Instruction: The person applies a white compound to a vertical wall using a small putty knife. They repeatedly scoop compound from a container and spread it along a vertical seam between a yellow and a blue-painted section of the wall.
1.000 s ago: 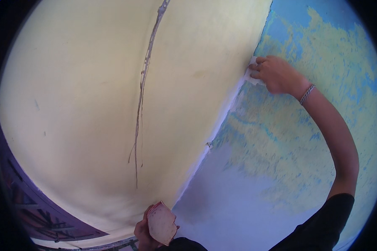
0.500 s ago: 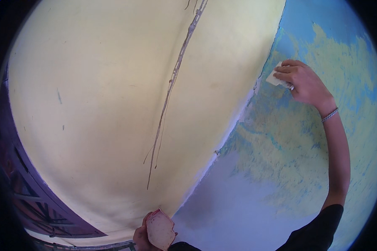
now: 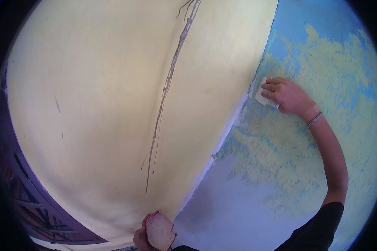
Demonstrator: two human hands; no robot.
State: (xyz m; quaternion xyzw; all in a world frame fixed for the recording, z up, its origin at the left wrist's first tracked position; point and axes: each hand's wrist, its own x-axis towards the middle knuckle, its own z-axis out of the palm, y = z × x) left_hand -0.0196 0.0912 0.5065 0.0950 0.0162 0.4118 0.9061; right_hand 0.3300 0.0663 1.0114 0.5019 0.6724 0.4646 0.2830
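High on the right, my right hand (image 3: 288, 97) is closed over a pale, flat piece (image 3: 264, 97), whose exact kind I cannot make out. It lies against the patchy blue and yellow-green wall (image 3: 297, 138), close to the corner with the cream wall. At the lower edge, my left hand (image 3: 141, 237) grips a shallow, irregular pan-like piece (image 3: 160, 231) with a whitish face and a reddish rim. That piece is well below and apart from the right hand.
The cream wall (image 3: 104, 104) fills the left side, with a grey, frayed cable-like strip (image 3: 171, 71) running down it. A chipped white edge (image 3: 213, 159) marks the corner. A purple frame with dark bars (image 3: 42, 205) stands at lower left. Smooth lilac-grey surface (image 3: 226, 205) covers the lower wall.
My right hand has moved down and left along the wall with the pale piece, nearer the chipped corner. My left hand still holds the pan-like piece, and the view has shifted slightly.
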